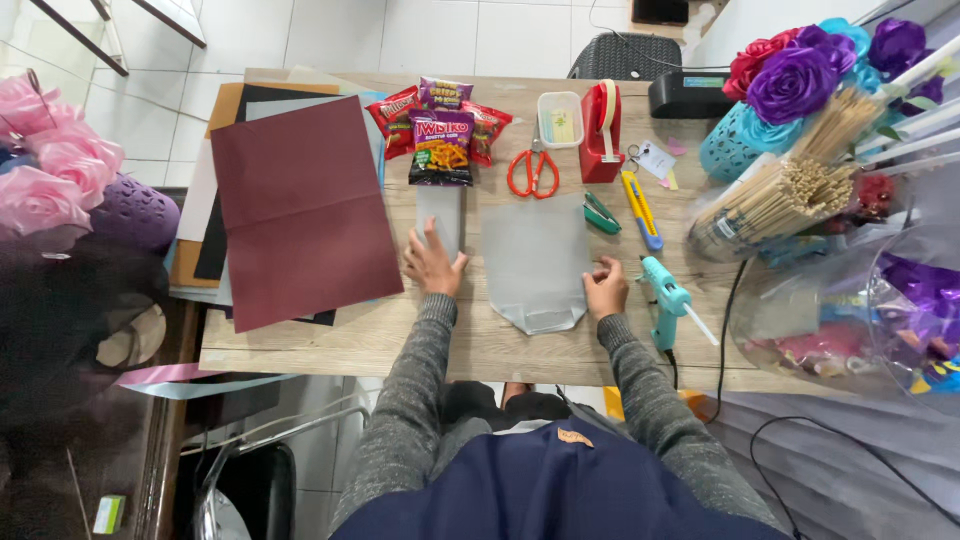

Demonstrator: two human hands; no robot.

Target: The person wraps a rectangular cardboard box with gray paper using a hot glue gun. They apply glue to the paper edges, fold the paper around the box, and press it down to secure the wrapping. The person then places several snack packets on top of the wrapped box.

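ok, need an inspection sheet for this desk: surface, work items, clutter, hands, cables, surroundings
Surface: wooden table, mostly covered.
Job's things: grey sheet with a pointed lower edge, lying flat; narrow grey strip beside it.
Clutter: maroon paper on a paper stack, snack packets, orange scissors, red tape dispenser, teal glue gun, bundle of wooden sticks.
Grippers: left hand flat on the strip's lower end; right hand at the grey sheet's right edge, grip unclear.
Cables: black cable runs off the table's right edge.
Surroundings: paper roses right, pink flowers left, tiled floor.
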